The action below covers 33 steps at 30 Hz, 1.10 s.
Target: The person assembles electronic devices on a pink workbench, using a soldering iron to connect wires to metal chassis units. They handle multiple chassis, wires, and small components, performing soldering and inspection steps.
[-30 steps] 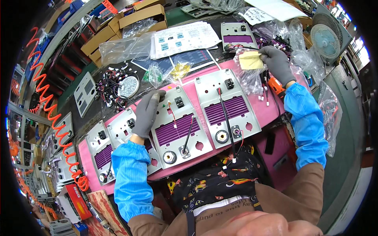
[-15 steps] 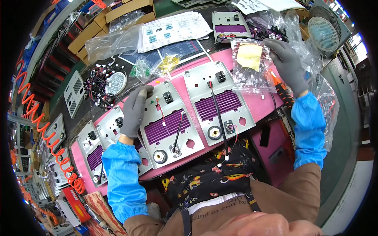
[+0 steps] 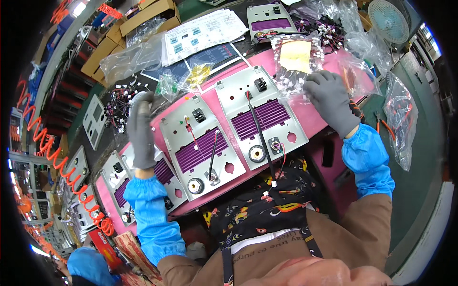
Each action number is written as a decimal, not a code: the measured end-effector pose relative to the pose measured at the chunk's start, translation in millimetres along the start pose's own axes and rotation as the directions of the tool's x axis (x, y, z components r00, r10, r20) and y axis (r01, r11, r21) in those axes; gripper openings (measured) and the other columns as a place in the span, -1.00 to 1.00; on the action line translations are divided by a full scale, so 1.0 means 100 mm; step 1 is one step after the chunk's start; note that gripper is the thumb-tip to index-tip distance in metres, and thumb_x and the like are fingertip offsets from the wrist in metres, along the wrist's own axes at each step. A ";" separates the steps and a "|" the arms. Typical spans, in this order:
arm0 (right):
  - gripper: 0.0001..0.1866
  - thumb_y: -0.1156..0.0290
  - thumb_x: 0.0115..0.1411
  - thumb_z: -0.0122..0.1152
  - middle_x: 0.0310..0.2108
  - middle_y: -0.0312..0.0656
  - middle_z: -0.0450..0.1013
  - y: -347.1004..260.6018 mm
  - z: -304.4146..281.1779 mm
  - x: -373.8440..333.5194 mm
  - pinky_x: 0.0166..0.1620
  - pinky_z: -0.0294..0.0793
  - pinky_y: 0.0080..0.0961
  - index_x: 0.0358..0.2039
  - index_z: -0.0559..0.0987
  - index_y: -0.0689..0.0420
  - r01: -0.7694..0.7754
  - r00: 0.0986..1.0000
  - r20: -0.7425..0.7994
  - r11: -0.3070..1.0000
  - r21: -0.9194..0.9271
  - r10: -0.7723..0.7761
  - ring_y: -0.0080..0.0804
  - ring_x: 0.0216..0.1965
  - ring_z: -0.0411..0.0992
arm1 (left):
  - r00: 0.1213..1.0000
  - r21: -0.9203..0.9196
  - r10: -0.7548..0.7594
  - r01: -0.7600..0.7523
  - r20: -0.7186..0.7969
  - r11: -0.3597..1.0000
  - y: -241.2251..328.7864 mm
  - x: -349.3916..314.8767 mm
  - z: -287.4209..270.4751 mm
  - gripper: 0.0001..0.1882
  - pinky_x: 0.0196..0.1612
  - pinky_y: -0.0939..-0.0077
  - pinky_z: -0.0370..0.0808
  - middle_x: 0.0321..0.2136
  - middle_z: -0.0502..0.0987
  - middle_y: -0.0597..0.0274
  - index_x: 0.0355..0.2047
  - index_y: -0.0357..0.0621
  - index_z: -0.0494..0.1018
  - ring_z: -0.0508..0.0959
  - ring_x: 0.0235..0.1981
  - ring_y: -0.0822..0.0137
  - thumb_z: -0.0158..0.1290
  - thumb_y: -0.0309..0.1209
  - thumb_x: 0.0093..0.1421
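Note:
My left hand (image 3: 141,131), in a grey glove, is raised over the left side of the work surface, beside a grey metal panel (image 3: 174,128) with a purple grille. Motion smears its fingers. My gloved right hand (image 3: 329,101) is at the lower right edge of a clear bag of small white-ended parts (image 3: 291,81) with a yellow note (image 3: 295,56) on it. Its fingers are bent and close together; whatever their tips may hold is hidden. A second panel (image 3: 226,90), with a black cable (image 3: 260,128) across its grille, lies between my hands.
More panels lie at left and at the back (image 3: 257,16). Printed sheets (image 3: 205,35), small bags of green (image 3: 166,86) and yellow parts (image 3: 198,74), and wire bundles (image 3: 119,107) surround the pink mat (image 3: 267,62). An orange coiled hose (image 3: 52,148) hangs left; orange-handled pliers (image 3: 381,125) lie right.
My left hand has moved left, off the panel's upper edge. My right hand has come down and nearer, from the bag's upper right to its lower right edge. The view has shifted slightly.

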State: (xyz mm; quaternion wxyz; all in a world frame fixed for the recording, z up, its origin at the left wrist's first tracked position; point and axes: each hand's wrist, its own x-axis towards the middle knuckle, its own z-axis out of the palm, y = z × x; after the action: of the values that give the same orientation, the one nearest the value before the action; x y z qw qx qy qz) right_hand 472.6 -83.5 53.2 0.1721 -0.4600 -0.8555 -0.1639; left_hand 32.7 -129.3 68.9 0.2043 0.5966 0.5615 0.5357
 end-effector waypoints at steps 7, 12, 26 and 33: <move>-0.79 0.36 0.01 0.29 -0.33 -0.32 0.46 -0.02 -0.15 0.12 -0.12 0.35 -0.22 -0.28 0.62 -0.02 -0.107 0.963 -0.249 0.994 0.002 0.104 -0.23 -0.21 0.42 | 0.788 0.303 0.406 -0.571 0.463 0.763 1.18 0.16 1.12 -0.57 -0.06 0.32 0.50 -0.16 0.57 0.04 -0.07 -0.11 0.52 0.55 -0.08 0.19 0.15 -0.10 0.17; -0.68 0.34 -0.05 0.37 -0.33 -0.32 0.44 -0.27 -0.29 0.14 -0.15 0.38 -0.27 -0.21 0.61 -0.04 -0.179 0.922 -0.368 0.976 -0.122 0.123 -0.26 -0.24 0.41 | 0.777 0.485 0.325 -0.602 0.539 0.634 1.05 0.09 2.19 -0.69 -0.32 0.18 0.51 -0.41 0.55 0.14 -0.32 -0.06 0.55 0.59 -0.34 0.05 0.10 -0.08 0.18; -0.60 0.44 0.16 0.13 0.00 0.17 0.41 -0.22 0.11 0.22 -0.06 0.51 -0.23 0.04 0.43 0.16 -0.261 0.944 0.243 0.954 0.147 0.221 0.07 -0.04 0.45 | 0.783 0.393 0.509 -0.620 0.357 0.679 0.76 -0.09 2.41 -0.53 -0.54 0.24 0.44 -0.55 0.52 0.22 0.11 -0.12 0.38 0.56 -0.56 0.18 0.06 -0.30 0.19; -0.52 0.22 0.27 0.09 0.08 0.17 0.38 0.29 0.78 0.67 0.09 0.39 -0.20 0.15 0.38 0.14 -0.053 0.994 0.111 0.954 0.295 0.020 0.05 0.07 0.41 | 0.753 0.463 0.529 -0.658 0.391 0.594 0.87 -0.21 2.61 -0.49 -0.65 0.25 0.41 -0.61 0.50 0.23 0.15 -0.21 0.32 0.57 -0.60 0.23 0.00 -0.32 0.19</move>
State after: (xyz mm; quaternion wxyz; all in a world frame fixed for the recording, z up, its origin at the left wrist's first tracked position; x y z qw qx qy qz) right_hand 451.4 15.3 17.5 0.1962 -0.4527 -0.8698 -0.0053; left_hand 302.9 -79.0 44.6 -0.1183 0.8355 0.4379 0.3100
